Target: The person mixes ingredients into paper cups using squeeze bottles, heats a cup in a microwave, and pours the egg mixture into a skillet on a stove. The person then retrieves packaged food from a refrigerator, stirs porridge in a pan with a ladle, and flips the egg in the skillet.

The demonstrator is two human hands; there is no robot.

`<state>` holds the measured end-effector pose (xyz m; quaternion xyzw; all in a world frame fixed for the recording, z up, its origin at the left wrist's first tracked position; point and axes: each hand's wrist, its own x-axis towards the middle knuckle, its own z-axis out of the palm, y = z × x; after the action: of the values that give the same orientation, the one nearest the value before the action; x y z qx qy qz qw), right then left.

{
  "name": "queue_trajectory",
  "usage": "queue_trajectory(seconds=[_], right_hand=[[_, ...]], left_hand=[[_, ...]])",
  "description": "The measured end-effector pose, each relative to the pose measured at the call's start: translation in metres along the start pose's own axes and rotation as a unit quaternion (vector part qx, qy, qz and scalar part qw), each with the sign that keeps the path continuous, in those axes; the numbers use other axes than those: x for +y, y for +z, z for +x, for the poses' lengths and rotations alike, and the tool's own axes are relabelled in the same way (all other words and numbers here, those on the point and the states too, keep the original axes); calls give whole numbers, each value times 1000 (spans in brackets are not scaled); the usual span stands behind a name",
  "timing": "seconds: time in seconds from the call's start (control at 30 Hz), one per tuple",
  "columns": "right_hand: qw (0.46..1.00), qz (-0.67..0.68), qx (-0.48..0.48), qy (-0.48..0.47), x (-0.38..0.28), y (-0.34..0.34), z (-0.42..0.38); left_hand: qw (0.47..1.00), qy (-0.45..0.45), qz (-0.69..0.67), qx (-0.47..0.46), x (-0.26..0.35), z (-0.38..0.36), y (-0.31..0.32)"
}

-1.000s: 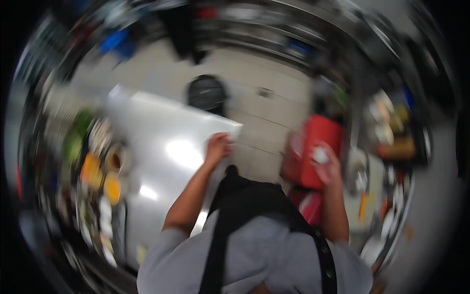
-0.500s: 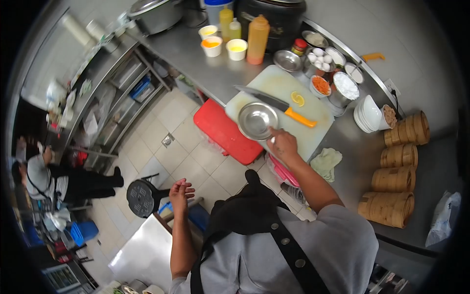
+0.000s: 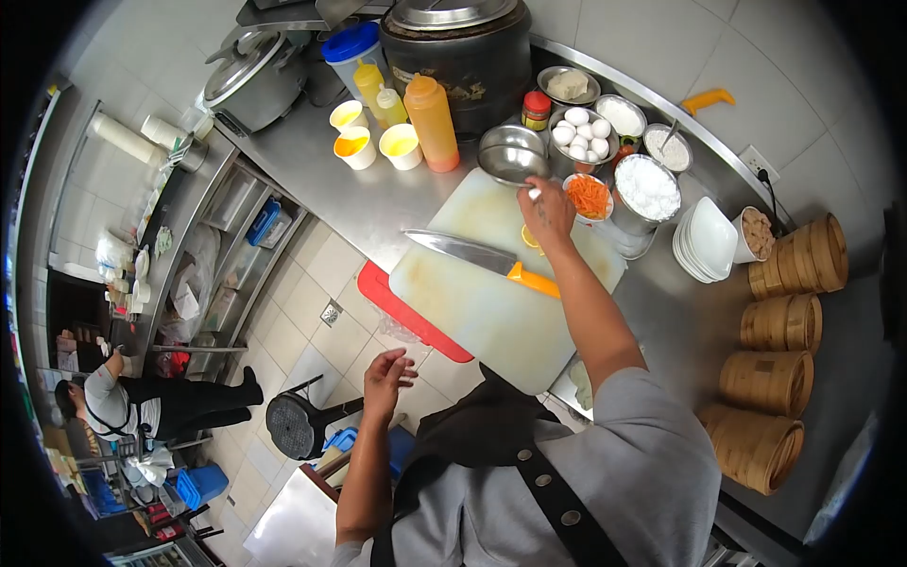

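Note:
My right hand (image 3: 546, 213) reaches over the cutting board (image 3: 491, 326) and grips the near rim of a shiny metal bowl (image 3: 513, 154) at the board's far edge, beside the red-lidded jar. A knife (image 3: 463, 248) with an orange handle lies across the board, blade toward the left. Lemon slices (image 3: 530, 236) sit by the handle, partly hidden behind my right forearm. My left hand (image 3: 385, 380) hangs in the air left of the board, its fingers loosely bent and apart, holding nothing.
Shredded carrot (image 3: 590, 197), eggs (image 3: 581, 135) and a white powder tub (image 3: 648, 187) crowd the back right. Squeeze bottles (image 3: 432, 123) stand in front of a large dark pot (image 3: 458, 71). Bamboo steamers (image 3: 767, 383) line the right. A stool (image 3: 293, 425) and another person (image 3: 161, 402) are at left.
My right hand has carried the metal bowl from over the board to its far edge, where another metal bowl stood. The knife and lemon slices stay on the board.

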<state>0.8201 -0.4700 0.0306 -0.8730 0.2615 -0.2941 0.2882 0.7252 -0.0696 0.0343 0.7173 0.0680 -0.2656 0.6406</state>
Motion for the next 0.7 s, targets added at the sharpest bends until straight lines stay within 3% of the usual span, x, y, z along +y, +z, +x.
queue_trajectory(seconds=[0.1,0.13,0.23,0.3,0.33,0.37,0.43,0.47,0.53,0.57,0.7], right_hand=[[998,-36,-35,26,21,22,32],[994,-45,-87,42,18,17,40],[989,-62,-103,85,8,-8,57],[993,-38,-22,114,1,-34,73],[996,-41,21,79,12,-36,86],[981,-176,79,-7,44,-23,107],[966,-258,16,-22,86,-5,142],[937,-341,-71,-28,115,4,153],[842,-490,-183,-133,179,28,179],[879,-449,-151,-48,128,1,160],[916,-380,-72,-106,111,7,182]], left_hand=[[998,-39,-18,44,-22,-15,-21],[997,-50,-24,60,-29,-23,-30],[988,-71,-47,131,-46,-47,-58],[979,-77,-58,180,-49,-65,-69],[974,-85,-59,201,-56,-73,-77],[968,-95,-62,226,-66,-82,-84],[968,-72,-74,231,-78,-102,-93],[965,-110,-60,231,-92,-104,-100],[963,-92,-41,249,-95,-118,-95],[963,-76,-39,257,-103,-123,-94],[952,-83,-70,286,-110,-159,-96]])
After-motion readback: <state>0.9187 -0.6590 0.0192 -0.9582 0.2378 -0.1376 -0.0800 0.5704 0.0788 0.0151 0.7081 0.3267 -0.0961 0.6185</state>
